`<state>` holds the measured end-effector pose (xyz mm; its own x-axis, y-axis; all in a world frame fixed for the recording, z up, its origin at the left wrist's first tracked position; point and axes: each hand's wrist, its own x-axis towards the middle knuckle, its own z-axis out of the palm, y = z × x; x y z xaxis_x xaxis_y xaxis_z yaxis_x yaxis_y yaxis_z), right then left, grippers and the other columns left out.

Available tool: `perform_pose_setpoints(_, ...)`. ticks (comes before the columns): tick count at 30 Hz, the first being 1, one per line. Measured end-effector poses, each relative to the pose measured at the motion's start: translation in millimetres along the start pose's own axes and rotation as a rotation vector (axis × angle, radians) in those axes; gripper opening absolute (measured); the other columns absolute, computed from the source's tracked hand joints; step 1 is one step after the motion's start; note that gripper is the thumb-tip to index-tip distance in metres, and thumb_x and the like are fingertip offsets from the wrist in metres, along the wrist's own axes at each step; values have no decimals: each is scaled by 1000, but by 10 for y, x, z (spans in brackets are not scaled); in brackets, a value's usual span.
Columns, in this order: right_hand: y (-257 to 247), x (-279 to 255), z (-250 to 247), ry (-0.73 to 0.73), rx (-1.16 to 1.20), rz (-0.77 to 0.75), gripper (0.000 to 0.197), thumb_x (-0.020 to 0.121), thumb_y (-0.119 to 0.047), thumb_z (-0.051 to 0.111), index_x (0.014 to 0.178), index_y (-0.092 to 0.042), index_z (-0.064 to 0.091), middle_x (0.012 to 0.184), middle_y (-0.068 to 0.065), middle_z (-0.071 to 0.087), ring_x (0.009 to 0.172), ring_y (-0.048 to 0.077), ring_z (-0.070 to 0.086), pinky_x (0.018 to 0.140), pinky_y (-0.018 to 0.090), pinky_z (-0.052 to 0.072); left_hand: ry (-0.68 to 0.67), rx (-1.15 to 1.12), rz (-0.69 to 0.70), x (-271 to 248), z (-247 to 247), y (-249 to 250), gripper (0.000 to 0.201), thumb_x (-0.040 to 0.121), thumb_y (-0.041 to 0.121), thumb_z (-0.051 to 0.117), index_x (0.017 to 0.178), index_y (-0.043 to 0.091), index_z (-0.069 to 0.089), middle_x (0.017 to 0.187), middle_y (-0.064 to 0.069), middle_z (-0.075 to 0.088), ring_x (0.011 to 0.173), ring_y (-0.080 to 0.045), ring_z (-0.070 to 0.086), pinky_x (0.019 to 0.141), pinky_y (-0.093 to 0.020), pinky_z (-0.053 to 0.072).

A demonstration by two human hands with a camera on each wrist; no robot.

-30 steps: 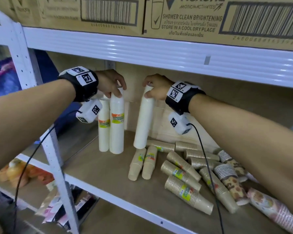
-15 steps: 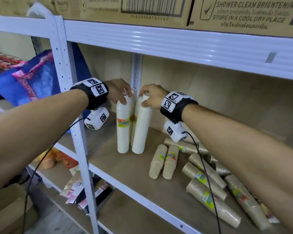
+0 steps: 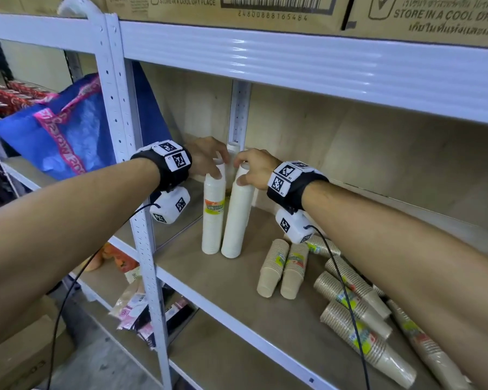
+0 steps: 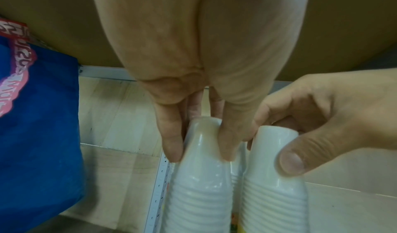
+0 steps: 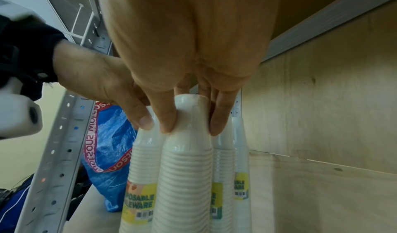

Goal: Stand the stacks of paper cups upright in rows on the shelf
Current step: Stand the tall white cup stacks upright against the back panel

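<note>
Two tall white cup stacks stand upright, side by side, at the left end of the wooden shelf (image 3: 209,288). My left hand (image 3: 217,171) pinches the top of the labelled white stack (image 3: 213,220); the left wrist view shows the left hand (image 4: 199,153) with fingers on both sides of that stack (image 4: 201,185). My right hand (image 3: 241,174) grips the top of the plain white stack (image 3: 235,220), and the right hand (image 5: 192,128) pinches the same stack (image 5: 184,177) in its wrist view. Two more labelled white stacks (image 5: 238,151) stand behind. Brown cup stacks (image 3: 273,266) lie on their sides to the right.
A white upright post (image 3: 119,108) bounds the shelf on the left, with a blue bag (image 3: 68,130) beyond it. The upper shelf beam (image 3: 293,52) carries cardboard boxes close above. Several more brown stacks (image 3: 366,350) lie at the right under my right forearm.
My right hand has carried the plain white stack leftward and set it upright against the labelled stack under my left hand. The head view has swung to the left.
</note>
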<state>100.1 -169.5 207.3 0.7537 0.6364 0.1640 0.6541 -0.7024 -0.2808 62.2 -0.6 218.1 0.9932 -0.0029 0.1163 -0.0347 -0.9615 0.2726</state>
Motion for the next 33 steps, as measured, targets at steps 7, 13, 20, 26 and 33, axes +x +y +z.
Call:
perform_pose_setpoints(7,71,33,-13,-1,-25,10,38,86,-23,69,122,-19,60,124,4,55,99,17,49,77,27,37,13,-26,7,-20,27,16,36,81,13,75,116,17,66,119,-3,55,111,-24,52,84,-33,45)
perform_pose_setpoints(13,109,83,-75,-44,2,38,38,85,-25,69,122,-21,62,124,2,54,107,20,55,80,27,40,27,-36,8,-30,56,20,37,82,13,75,117,16,65,125,-5,55,113,-25,52,91,-37,47)
perform_pose_setpoints(20,117,157,-15,50,-21,90,28,79,-39,73,87,-18,57,125,5,62,112,23,59,80,28,48,18,-53,-6,-16,60,3,38,81,12,76,117,18,65,126,-4,55,113,-23,52,90,-35,48)
perform_pose_setpoints(26,153,137,-101,-5,-42,64,41,77,-32,75,114,-17,65,121,2,61,107,22,60,81,29,47,20,-53,1,-16,62,-3,38,82,13,75,118,18,65,127,-5,55,114,-23,52,89,-34,47)
perform_pose_setpoints(33,169,154,-125,18,-12,76,35,82,-30,74,111,-11,67,121,5,62,100,21,59,81,28,45,13,-49,-4,6,66,-7,37,82,14,75,118,18,65,126,-5,54,116,-23,52,89,-34,46)
